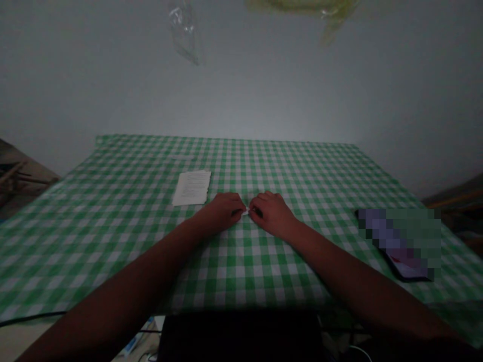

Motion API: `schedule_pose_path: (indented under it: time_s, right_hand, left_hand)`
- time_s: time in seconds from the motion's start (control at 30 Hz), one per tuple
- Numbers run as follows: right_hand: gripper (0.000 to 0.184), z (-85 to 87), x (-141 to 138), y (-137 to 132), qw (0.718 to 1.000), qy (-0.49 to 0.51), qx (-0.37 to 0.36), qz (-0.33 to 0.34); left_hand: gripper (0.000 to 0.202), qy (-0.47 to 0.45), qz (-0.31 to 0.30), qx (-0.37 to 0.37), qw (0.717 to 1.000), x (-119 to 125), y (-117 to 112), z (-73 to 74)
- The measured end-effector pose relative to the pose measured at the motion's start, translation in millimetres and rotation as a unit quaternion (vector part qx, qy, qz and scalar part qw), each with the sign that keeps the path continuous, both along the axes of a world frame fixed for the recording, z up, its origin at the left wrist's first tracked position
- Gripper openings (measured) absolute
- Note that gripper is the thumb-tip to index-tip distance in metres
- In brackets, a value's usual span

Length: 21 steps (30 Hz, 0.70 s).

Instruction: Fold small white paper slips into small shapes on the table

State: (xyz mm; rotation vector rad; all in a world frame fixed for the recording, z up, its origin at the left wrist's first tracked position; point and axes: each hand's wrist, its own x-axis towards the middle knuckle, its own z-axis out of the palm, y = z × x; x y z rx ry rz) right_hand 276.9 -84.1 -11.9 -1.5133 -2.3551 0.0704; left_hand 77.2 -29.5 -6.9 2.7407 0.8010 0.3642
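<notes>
Both my hands meet near the middle of the table, low over the checked cloth. My left hand (228, 210) is closed, its thumb and fingers pinching one side of a small white piece of paper (245, 212). From the other side my right hand (270, 211) pinches the same white piece, its fingers curled. Most of that piece is hidden by the fingertips, so its full shape does not show. Just beyond my left hand lies a stack of printed paper sheets (192, 188) with uneven edges.
A green and white checked tablecloth (249, 271) covers the table. Toward the right edge lies a phone (409, 269), partly blurred out. A pale strip (182, 157) rests behind the paper stack. The wall (241, 90) stands along the table's far edge. A black cable (33, 318) crosses the front left edge.
</notes>
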Motion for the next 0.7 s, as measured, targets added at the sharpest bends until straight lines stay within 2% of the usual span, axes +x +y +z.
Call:
schedule_pose_path:
  time_s: [0.3,0.5,0.7]
  right_hand:
    - [0.016,1.5,-2.2,-1.1,0.999,-0.007,-0.005,-0.047]
    - [0.022,4.1,-4.5,-3.9,0.998,-0.007,-0.011,-0.062]
    - [0.03,6.9,-11.6,-9.6,0.996,-0.021,-0.027,-0.087]
  left_hand:
    - [0.019,-0.005,-0.001,-0.079,0.997,0.4,-3.9,5.1]
    - [0.015,-0.014,0.023,-0.077,0.997,-3.5,-3.2,5.9]
    - [0.022,-0.004,0.023,-0.098,0.995,-9.0,-1.1,5.5]
